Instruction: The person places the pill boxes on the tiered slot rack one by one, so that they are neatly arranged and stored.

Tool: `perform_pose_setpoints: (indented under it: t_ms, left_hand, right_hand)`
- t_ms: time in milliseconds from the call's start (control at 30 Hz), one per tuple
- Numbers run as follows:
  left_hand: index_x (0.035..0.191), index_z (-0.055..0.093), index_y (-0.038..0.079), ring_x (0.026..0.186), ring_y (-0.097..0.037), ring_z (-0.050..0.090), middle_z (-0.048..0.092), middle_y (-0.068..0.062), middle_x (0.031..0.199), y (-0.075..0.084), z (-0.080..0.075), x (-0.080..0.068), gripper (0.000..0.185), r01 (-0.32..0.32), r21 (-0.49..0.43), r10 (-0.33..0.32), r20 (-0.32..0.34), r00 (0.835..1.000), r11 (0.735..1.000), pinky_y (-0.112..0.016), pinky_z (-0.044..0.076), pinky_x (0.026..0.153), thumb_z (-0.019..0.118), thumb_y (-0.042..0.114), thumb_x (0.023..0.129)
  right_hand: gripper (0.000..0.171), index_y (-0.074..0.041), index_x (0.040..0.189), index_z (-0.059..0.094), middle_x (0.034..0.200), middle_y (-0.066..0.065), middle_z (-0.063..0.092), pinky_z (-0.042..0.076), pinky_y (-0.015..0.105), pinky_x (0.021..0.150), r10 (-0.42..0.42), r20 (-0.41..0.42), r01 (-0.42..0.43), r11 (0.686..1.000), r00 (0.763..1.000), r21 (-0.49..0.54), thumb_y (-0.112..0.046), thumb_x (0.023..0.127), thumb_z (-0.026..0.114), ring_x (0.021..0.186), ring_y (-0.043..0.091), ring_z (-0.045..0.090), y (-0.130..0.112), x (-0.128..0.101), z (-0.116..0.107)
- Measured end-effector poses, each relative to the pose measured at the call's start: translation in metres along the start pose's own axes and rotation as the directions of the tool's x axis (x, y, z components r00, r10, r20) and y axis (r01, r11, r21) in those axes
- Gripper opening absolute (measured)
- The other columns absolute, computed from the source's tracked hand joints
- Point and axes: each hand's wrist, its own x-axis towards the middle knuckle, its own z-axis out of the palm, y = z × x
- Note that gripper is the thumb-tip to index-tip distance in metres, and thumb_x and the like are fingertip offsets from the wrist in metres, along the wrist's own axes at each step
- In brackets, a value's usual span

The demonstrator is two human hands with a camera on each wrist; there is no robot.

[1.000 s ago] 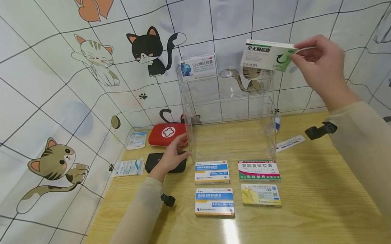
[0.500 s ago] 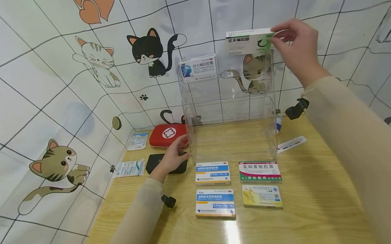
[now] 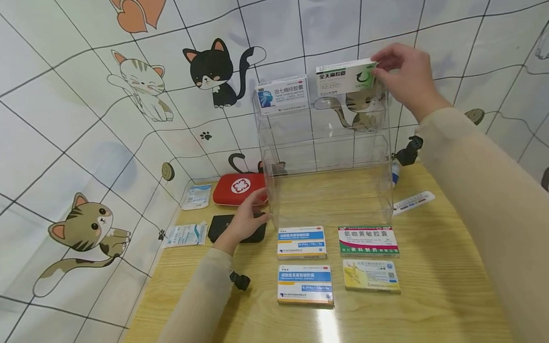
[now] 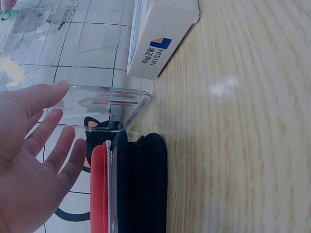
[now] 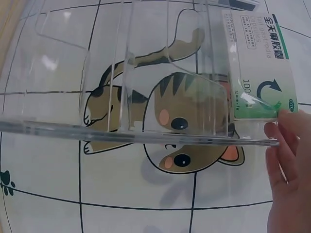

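My right hand [image 3: 407, 78] pinches the right end of a white and green medicine box [image 3: 344, 78] between thumb and fingers. The box is at the top tier of a clear acrylic rack [image 3: 329, 168], right of a white and blue medicine box [image 3: 283, 95]. In the right wrist view, the green-ended box [image 5: 262, 68] appears partly behind the clear front edge of the tier. My left hand [image 3: 244, 220] is at the rack's lower left side, its fingers extended and the thumb by the clear panel. The left wrist view shows the left palm [image 4: 29, 174] holding nothing.
In front of the rack lie two blue and white boxes [image 3: 304, 285], a green and red box [image 3: 368, 240] and a yellow box [image 3: 371, 275]. A red case [image 3: 239, 189], black case [image 3: 219, 225] and packets [image 3: 186, 235] lie left. A thermometer card [image 3: 414, 202] lies right.
My right hand has moved left with the medicine box, rising and then lowering it into the top tier beside the other box. The left hand stays by the rack.
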Motion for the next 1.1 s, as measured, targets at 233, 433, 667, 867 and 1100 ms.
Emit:
perform_pose_setpoints:
  t_ms: [233,433,667,867,1100]
  left_hand:
    - [0.158,0.037,0.018,0.125,-0.044,0.061,0.056,-0.021,0.141,0.0,0.0,0.0,0.076,0.001,-0.001,-0.001,0.001,1.0,1.0,-0.057,0.049,0.11,0.077,0.012,0.093]
    - [0.158,0.038,0.018,0.125,-0.044,0.06,0.056,-0.021,0.141,0.001,0.0,0.0,0.076,0.005,-0.014,-0.004,0.002,1.0,1.0,-0.057,0.048,0.111,0.077,0.012,0.093]
    - [0.157,0.038,0.024,0.126,-0.04,0.06,0.057,-0.015,0.142,-0.003,-0.001,0.0,0.075,-0.017,-0.002,0.017,0.006,1.0,1.0,-0.053,0.051,0.109,0.077,0.013,0.094]
    - [0.155,0.041,0.026,0.126,-0.039,0.06,0.058,-0.011,0.139,-0.002,-0.003,0.0,0.074,-0.02,-0.004,0.02,-0.01,1.0,1.0,-0.052,0.051,0.11,0.077,0.011,0.093]
    - [0.156,0.04,0.026,0.125,-0.041,0.061,0.058,-0.018,0.14,-0.005,0.001,0.001,0.074,-0.023,-0.014,0.023,-0.001,1.0,1.0,-0.053,0.051,0.11,0.077,0.013,0.093]
  right_hand:
    - [0.032,-0.023,0.132,0.068,0.136,-0.002,0.069,0.028,0.038,0.127,-0.026,0.025,0.027,0.999,0.999,-0.045,-0.034,0.102,0.064,0.138,0.015,0.054,0.008,-0.001,0.002]
    - [0.034,-0.016,0.133,0.069,0.144,0.002,0.061,0.035,0.035,0.124,-0.097,-0.026,0.095,0.992,0.995,-0.083,-0.03,0.102,0.064,0.14,0.017,0.052,0.008,-0.014,0.006]
    - [0.032,-0.011,0.129,0.07,0.141,0.005,0.063,0.031,0.032,0.124,-0.197,-0.15,0.197,0.98,0.969,-0.019,-0.016,0.097,0.07,0.139,0.019,0.051,0.011,-0.066,0.015]
    - [0.029,-0.012,0.126,0.072,0.138,0.003,0.064,0.038,0.035,0.119,-0.175,-0.107,0.18,0.983,0.979,0.038,-0.017,0.097,0.072,0.135,0.022,0.054,0.033,-0.129,0.028]
    - [0.027,-0.008,0.119,0.073,0.131,0.007,0.068,0.036,0.009,0.098,-0.207,-0.01,0.207,0.978,0.978,-0.021,-0.008,0.092,0.077,0.123,-0.001,0.053,0.069,-0.197,0.034]
